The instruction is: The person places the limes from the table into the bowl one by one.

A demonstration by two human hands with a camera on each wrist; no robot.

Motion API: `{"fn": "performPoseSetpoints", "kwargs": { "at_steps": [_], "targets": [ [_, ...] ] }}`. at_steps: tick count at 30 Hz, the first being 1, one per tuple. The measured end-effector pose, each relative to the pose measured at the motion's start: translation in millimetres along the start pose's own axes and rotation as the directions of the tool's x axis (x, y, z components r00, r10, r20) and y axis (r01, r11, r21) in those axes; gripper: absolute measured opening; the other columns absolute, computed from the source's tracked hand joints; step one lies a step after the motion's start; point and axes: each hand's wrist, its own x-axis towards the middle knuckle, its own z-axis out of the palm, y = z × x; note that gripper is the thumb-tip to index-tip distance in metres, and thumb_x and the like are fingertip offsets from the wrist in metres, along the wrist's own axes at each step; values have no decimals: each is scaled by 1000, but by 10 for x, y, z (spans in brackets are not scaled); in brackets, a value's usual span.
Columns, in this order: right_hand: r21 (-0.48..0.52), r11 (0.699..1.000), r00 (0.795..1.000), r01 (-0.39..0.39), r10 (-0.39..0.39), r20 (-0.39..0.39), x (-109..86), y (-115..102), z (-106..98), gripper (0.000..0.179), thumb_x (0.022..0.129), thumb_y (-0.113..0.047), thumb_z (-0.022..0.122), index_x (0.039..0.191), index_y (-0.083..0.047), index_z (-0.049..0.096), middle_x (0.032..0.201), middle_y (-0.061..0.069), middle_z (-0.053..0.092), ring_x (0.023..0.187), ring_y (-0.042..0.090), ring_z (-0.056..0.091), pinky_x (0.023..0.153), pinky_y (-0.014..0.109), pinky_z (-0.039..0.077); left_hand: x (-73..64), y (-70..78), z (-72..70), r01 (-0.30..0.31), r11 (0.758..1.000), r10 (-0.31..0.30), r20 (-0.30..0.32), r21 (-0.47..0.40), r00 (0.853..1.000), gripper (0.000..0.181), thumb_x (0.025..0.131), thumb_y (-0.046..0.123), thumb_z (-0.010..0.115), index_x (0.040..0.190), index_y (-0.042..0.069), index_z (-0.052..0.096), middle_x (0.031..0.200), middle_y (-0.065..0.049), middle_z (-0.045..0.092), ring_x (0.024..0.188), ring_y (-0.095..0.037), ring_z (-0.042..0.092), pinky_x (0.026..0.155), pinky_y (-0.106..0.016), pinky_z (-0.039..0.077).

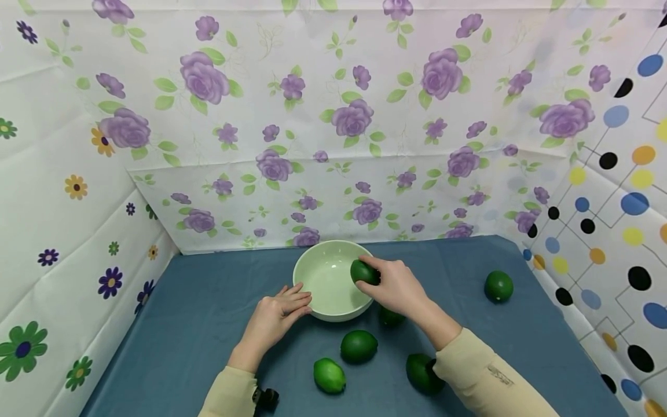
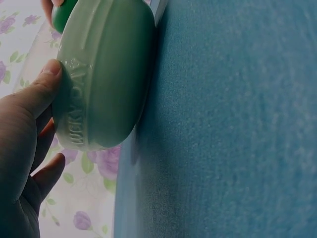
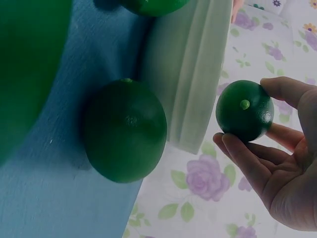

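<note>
A pale green bowl [image 1: 333,301] stands on the blue cloth, its inside facing up and bare. My left hand [image 1: 278,315] rests at the bowl's left rim with fairly straight fingers. In the left wrist view, the thumb [image 2: 47,82] touches the bowl's outer side beside raised lettering. A dark green lime [image 3: 242,111] is held between the thumb and fingers of my right hand [image 1: 398,286], above the bowl's right rim. Below that hand, another lime [image 1: 392,317] lies against or close to the bowl, partly hidden.
Nearer on the blue cloth [image 1: 208,324] lie a dark lime [image 1: 359,346], a brighter lime [image 1: 329,375] and a lime [image 1: 423,373] partly covered by the right sleeve. One lime [image 1: 498,286] sits apart at the far right. Patterned sheets [image 1: 312,116] wall the back and sides.
</note>
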Motion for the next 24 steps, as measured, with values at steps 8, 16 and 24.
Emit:
{"fn": "performPoseSetpoints", "kwargs": {
  "at_steps": [8,16,24],
  "targets": [
    [-55,998,1000,15,-15,-2,110,-103,133,59,98,-36,81,152,-18,64,110,8,78,77,14,70,66,35,60,8,11,-12,3,1000,-3,4,3,1000,32,93,24,84,123,13,83,125,0,77,134,-21,64,117,-50,47],
    [-72,997,999,42,-40,26,200,-184,248,55,99,-36,81,149,-18,67,117,5,78,91,20,75,75,40,64,14,15,-22,-1,1000,1,2,-4,1000,32,92,24,85,123,14,83,125,0,77,134,-19,63,117,-49,47],
    [-74,995,997,59,-56,47,267,-264,355,56,99,-36,80,150,-17,66,123,6,77,96,22,75,77,40,64,9,5,-20,-13,1000,13,2,-10,1000,33,93,23,85,123,9,83,125,-2,77,134,-22,64,117,-51,47]
  ]
}}
